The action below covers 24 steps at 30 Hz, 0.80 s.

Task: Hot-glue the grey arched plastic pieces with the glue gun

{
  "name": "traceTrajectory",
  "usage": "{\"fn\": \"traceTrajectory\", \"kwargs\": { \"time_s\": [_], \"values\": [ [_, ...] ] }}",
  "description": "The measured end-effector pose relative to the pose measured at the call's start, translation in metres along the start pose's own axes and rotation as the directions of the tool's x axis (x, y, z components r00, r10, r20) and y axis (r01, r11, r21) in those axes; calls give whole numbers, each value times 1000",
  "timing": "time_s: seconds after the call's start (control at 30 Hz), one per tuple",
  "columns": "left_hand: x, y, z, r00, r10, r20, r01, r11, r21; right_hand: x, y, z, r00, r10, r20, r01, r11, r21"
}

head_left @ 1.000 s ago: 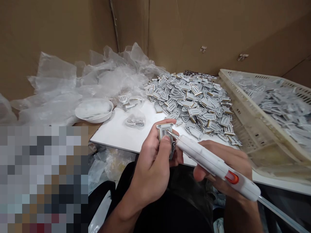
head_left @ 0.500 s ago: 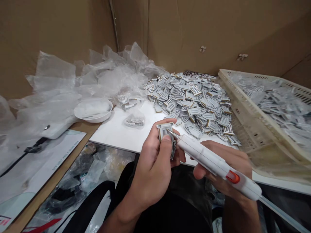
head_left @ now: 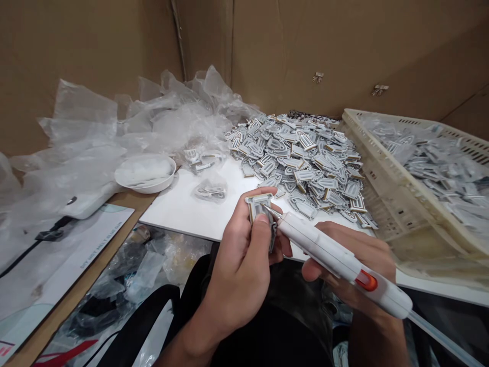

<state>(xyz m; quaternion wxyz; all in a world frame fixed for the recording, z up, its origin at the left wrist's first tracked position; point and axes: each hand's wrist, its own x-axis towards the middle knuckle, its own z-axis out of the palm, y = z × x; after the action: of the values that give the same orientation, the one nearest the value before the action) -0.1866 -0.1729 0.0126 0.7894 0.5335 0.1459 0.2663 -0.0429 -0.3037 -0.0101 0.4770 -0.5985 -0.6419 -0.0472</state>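
My left hand (head_left: 244, 260) is closed on a small grey-and-white plastic piece with a gold-coloured edge (head_left: 256, 205), its thumb pressed across the face. A white glue gun (head_left: 321, 244) with an orange-red switch is gripped in my right hand (head_left: 355, 265). The metal nozzle of the gun points at the recessed face of the piece, at or very near its surface. From the gun's rear end a clear glue stick (head_left: 439, 334) sticks out. Behind my hands lies a heap of similar grey-and-white pieces (head_left: 301, 158).
A cream plastic crate (head_left: 385, 188) of bagged pieces stands at right. At left are clear plastic bags (head_left: 183, 112), a white bowl (head_left: 153, 187) and a printed box (head_left: 76, 270). One small bagged piece (head_left: 211, 188) lies on the white board (head_left: 183, 216). Cardboard walls (head_left: 278, 51) enclose the back.
Almost nothing differs. Both hands, the piece and the glue gun keep their positions, with the whole view shifted very slightly.
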Motion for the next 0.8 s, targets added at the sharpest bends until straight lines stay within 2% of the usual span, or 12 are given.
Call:
{"fn": "traceTrajectory", "kwargs": {
  "time_s": [0.33, 0.63, 0.8],
  "values": [
    [-1, -1, 1, 1000, 12, 2, -12, 1000, 3, -1, -4, 0, 1000, -10, -4, 10, 993, -119],
    [-5, 2, 3, 1000, -9, -3, 9, 1000, -22, 1, -2, -2, 999, -35, 8, 36, 994, -101],
    [-4, 2, 3, 1000, 17, -8, -17, 1000, -13, -1, -5, -5, 999, -25, 29, 28, 994, -104]
  ]
}}
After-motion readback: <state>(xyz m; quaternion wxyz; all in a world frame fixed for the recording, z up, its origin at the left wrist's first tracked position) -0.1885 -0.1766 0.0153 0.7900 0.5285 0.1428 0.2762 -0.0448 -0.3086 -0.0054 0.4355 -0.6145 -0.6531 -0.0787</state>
